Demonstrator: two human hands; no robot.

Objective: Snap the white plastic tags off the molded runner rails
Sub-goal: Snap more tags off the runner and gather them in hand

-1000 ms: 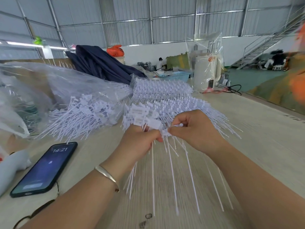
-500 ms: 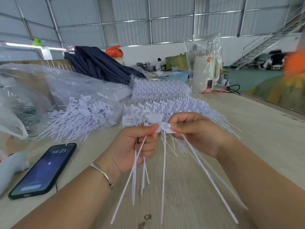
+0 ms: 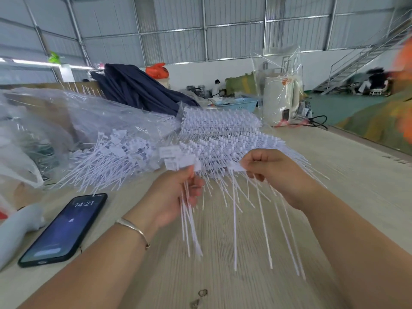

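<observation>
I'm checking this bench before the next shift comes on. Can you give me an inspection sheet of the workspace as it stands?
Surface: pale wood-grain table, with two dark marks near the front edge.
Job's things: stacked runner rails at mid-table; loose tags heaped to the left, spilling from a clear plastic bag.
Clutter: phone lit, showing 14:21; dark blue cloth; blue basket; wrapped white appliance.
Hands: left hand grips a bundle of snapped tags; right hand pinches a tag head.
Cables: black cable beside the appliance.
Surroundings: metal-walled hall; staircase at the right, people in the distance.
</observation>
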